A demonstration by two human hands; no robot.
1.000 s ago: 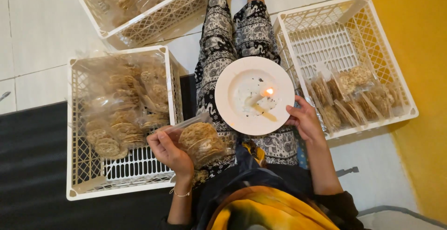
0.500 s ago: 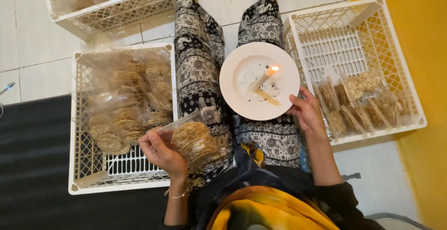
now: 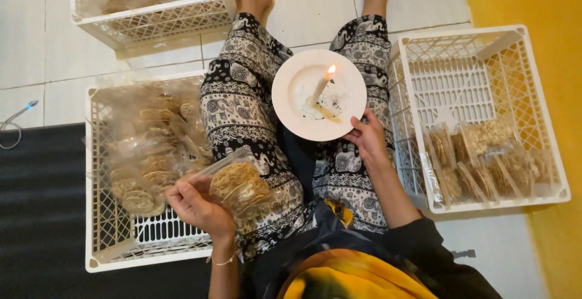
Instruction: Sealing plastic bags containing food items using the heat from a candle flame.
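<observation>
Head view: cracker bag (image 3: 239,185) in left hand (image 3: 197,205).

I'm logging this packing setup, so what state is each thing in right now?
Candle: lit, tilted on the plate.
Plate: resting on the lap, right hand at its rim.
Bag of crackers: held in the left hand.
Left crate: piled with filled bags.
Right crate: partly filled, bags upright in a row.
Far crate: holds bags.

plate (image 3: 291,102) on lap (candle (image 3: 321,86) on it), crates (image 3: 97,226) flanking
</observation>
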